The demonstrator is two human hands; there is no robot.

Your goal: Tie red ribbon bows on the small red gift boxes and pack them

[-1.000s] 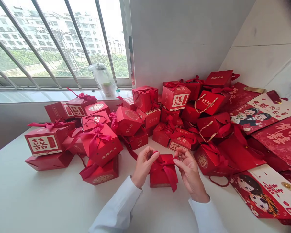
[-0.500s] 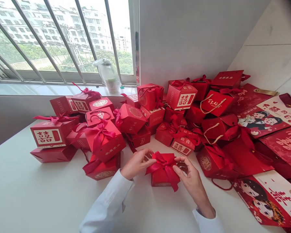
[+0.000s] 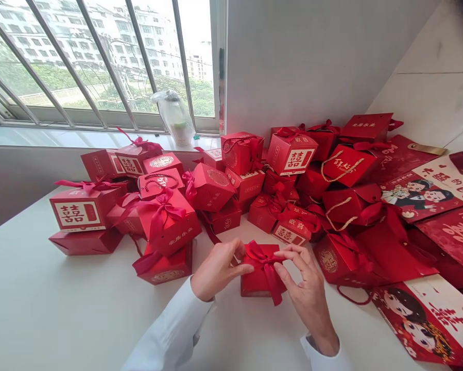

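A small red gift box (image 3: 256,284) sits on the table in front of me, a red ribbon bow (image 3: 265,260) tied across its top. At the box's left side is my left hand (image 3: 221,267), its fingers curled around the bow's left end and its thumb lying over the lid. The left ribbon tail is hidden behind that hand. My right hand (image 3: 305,288) has its thumb and fingertips closed around the right loop of the bow. One ribbon tail hangs down the front of the box.
Red gift boxes with ribbons (image 3: 169,221) are piled at the left, and more boxes (image 3: 293,154) are heaped behind and right. Printed red and white bags (image 3: 428,319) lie along the right side. A plastic-wrapped cup (image 3: 179,123) stands on the sill by the barred window.
My left hand has moved slightly right over the box, covering the left ribbon tail that showed before. My right hand has shifted slightly in toward the bow. The box has stayed in place.
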